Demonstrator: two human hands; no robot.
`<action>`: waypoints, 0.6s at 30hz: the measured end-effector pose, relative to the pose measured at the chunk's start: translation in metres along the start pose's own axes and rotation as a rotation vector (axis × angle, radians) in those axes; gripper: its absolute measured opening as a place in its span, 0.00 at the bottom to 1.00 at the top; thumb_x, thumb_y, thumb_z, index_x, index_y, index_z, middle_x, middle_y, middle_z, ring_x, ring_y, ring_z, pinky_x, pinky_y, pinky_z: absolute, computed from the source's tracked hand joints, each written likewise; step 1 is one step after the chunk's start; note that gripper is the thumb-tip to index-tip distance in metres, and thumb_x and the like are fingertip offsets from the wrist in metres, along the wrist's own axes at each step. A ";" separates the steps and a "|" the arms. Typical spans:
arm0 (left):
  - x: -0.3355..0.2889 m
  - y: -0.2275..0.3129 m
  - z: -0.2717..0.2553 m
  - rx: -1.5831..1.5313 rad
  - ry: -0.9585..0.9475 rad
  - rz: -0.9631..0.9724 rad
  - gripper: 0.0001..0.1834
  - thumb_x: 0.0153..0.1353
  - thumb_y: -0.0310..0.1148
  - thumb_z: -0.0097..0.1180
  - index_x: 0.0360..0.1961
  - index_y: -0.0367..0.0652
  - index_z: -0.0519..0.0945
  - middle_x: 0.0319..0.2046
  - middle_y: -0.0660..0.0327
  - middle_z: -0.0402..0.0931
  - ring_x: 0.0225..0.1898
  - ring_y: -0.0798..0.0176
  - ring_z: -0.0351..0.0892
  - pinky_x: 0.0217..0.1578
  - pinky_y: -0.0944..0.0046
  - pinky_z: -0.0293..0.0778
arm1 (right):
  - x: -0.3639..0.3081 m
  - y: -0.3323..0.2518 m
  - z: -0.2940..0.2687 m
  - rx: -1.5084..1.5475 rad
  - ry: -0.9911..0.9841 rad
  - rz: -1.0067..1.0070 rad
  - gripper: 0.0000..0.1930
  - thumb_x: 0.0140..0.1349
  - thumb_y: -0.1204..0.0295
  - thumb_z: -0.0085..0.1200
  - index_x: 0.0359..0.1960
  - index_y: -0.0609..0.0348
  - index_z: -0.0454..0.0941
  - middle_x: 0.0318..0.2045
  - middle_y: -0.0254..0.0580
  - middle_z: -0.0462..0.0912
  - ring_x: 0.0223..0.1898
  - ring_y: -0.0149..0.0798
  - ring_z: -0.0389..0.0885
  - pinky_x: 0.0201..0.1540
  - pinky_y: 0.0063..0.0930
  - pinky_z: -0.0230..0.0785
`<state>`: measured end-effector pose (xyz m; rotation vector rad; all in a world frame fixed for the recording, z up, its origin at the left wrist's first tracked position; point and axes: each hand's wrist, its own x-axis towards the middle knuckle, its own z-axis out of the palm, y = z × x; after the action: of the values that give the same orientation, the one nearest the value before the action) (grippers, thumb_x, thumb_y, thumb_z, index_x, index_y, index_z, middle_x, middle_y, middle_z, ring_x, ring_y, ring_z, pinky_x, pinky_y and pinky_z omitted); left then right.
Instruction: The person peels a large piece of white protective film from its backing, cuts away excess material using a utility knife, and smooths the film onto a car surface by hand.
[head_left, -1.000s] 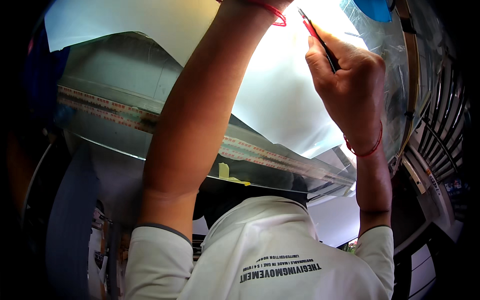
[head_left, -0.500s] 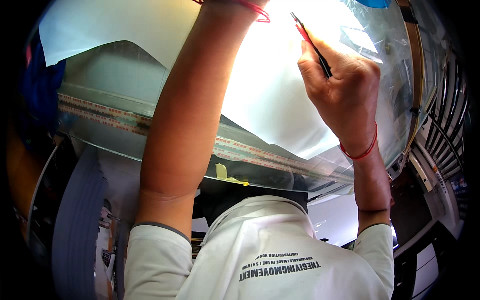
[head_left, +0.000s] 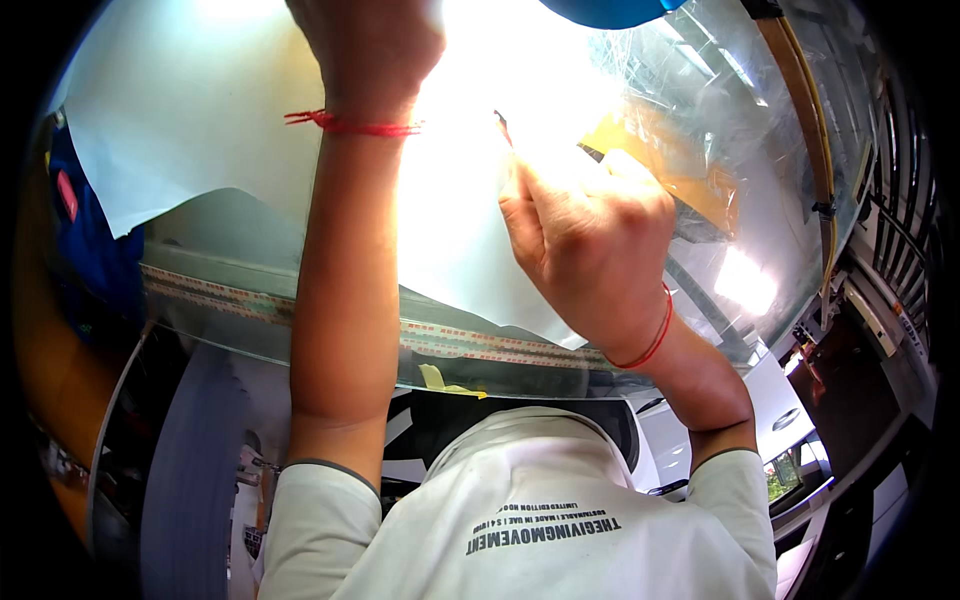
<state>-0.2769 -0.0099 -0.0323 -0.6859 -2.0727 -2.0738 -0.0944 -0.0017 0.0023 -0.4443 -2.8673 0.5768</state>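
Sheet: white paper sheet [head_left: 200, 140] lay spread over a clear glass pane [head_left: 720, 130], covering its upper left and middle; a strong glare washed out the middle of it.
Left hand: left hand [head_left: 370, 35] pressed flat against the sheet near the top edge of the view, a red string [head_left: 350, 124] round its wrist; the fingers ran out of the picture, so whether it gripped anything could not be told.
Right hand: right hand [head_left: 590, 240] was closed in a fist round a thin dark tool [head_left: 502, 125], only the tip of which showed above the thumb, touching the sheet just beside the left wrist. A red band [head_left: 645, 345] circled this wrist.
Tool: too small and too much in the glare to tell its kind.
Pane edge: patterned tape strip [head_left: 220, 297] ran along the lower border of the glass, below the sheet; a scrap of yellow tape [head_left: 440, 380] hung just under it, between the two forearms.
Right rim: curved yellowish trim [head_left: 810, 130] followed the far right side of the pane.
Shirt: white shirt [head_left: 520, 510] filled the lower middle.
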 end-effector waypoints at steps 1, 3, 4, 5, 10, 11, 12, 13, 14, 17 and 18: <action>-0.003 -0.005 0.009 -0.008 0.066 0.068 0.34 0.80 0.56 0.38 0.54 0.30 0.78 0.45 0.53 0.80 0.49 0.60 0.75 0.54 0.63 0.66 | 0.000 0.000 0.000 0.014 -0.001 0.005 0.15 0.55 0.77 0.65 0.46 0.58 0.87 0.19 0.37 0.72 0.17 0.41 0.67 0.25 0.33 0.60; 0.001 -0.017 0.005 -0.011 0.026 0.139 0.34 0.80 0.54 0.38 0.59 0.28 0.77 0.52 0.49 0.80 0.55 0.57 0.75 0.60 0.62 0.65 | 0.000 0.001 0.000 0.043 -0.003 0.016 0.17 0.54 0.77 0.65 0.48 0.57 0.86 0.19 0.37 0.72 0.17 0.41 0.66 0.25 0.32 0.59; 0.008 -0.026 -0.009 -0.042 -0.093 0.140 0.34 0.80 0.53 0.38 0.61 0.28 0.76 0.55 0.48 0.79 0.58 0.56 0.75 0.62 0.62 0.65 | 0.001 0.002 0.000 0.051 -0.004 0.018 0.18 0.55 0.77 0.65 0.49 0.57 0.87 0.19 0.36 0.72 0.17 0.40 0.65 0.25 0.32 0.59; 0.016 -0.029 -0.022 -0.078 -0.208 0.141 0.34 0.80 0.52 0.38 0.63 0.27 0.75 0.58 0.46 0.79 0.61 0.54 0.75 0.65 0.62 0.64 | -0.001 0.003 0.000 0.048 -0.009 0.022 0.18 0.55 0.77 0.65 0.50 0.57 0.87 0.19 0.36 0.73 0.17 0.40 0.65 0.25 0.32 0.59; 0.003 -0.042 -0.015 0.139 -0.019 0.281 0.32 0.81 0.50 0.38 0.60 0.28 0.77 0.55 0.46 0.80 0.60 0.53 0.77 0.65 0.60 0.66 | 0.000 0.007 -0.006 0.053 -0.091 0.017 0.19 0.55 0.77 0.65 0.51 0.57 0.87 0.20 0.35 0.73 0.17 0.39 0.65 0.25 0.31 0.58; 0.004 -0.041 -0.021 0.207 -0.087 0.339 0.30 0.80 0.49 0.40 0.62 0.29 0.75 0.57 0.46 0.79 0.61 0.51 0.76 0.66 0.59 0.66 | -0.001 0.009 -0.005 0.055 -0.070 0.011 0.19 0.55 0.77 0.65 0.51 0.57 0.87 0.20 0.35 0.73 0.17 0.39 0.64 0.25 0.31 0.58; 0.004 -0.041 -0.027 0.269 -0.154 0.400 0.29 0.79 0.47 0.41 0.63 0.30 0.74 0.59 0.46 0.77 0.63 0.50 0.75 0.67 0.57 0.66 | 0.000 0.012 -0.003 0.057 -0.049 0.004 0.19 0.55 0.77 0.65 0.51 0.57 0.87 0.20 0.35 0.72 0.17 0.38 0.64 0.25 0.31 0.58; 0.005 -0.040 -0.035 0.332 -0.214 0.464 0.28 0.79 0.45 0.43 0.65 0.31 0.73 0.61 0.46 0.76 0.64 0.49 0.74 0.67 0.56 0.66 | 0.001 0.013 -0.002 0.062 -0.029 -0.010 0.18 0.56 0.77 0.65 0.50 0.57 0.87 0.20 0.34 0.72 0.17 0.38 0.64 0.25 0.31 0.58; 0.013 -0.058 -0.042 0.577 -0.142 0.680 0.27 0.78 0.44 0.44 0.66 0.32 0.72 0.63 0.46 0.74 0.66 0.48 0.72 0.68 0.55 0.65 | 0.003 0.012 -0.006 0.044 -0.059 -0.002 0.18 0.56 0.77 0.65 0.50 0.57 0.87 0.20 0.34 0.72 0.17 0.38 0.64 0.26 0.30 0.58; 0.011 -0.073 -0.065 0.823 -0.140 0.818 0.27 0.76 0.40 0.45 0.70 0.35 0.69 0.68 0.46 0.67 0.70 0.46 0.66 0.69 0.51 0.64 | 0.003 0.010 -0.005 0.047 -0.063 0.003 0.17 0.56 0.77 0.65 0.49 0.58 0.87 0.20 0.34 0.73 0.17 0.38 0.65 0.26 0.30 0.58; 0.005 -0.076 -0.064 0.798 -0.139 0.792 0.27 0.77 0.40 0.45 0.70 0.35 0.69 0.68 0.46 0.67 0.71 0.46 0.65 0.69 0.52 0.64 | 0.003 0.010 -0.002 0.031 -0.017 -0.003 0.17 0.56 0.77 0.65 0.49 0.58 0.87 0.20 0.34 0.74 0.17 0.38 0.65 0.26 0.30 0.58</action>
<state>-0.3265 -0.0676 -0.0963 -1.2153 -1.9612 -0.7270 -0.0943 0.0087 0.0004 -0.4327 -2.8704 0.6267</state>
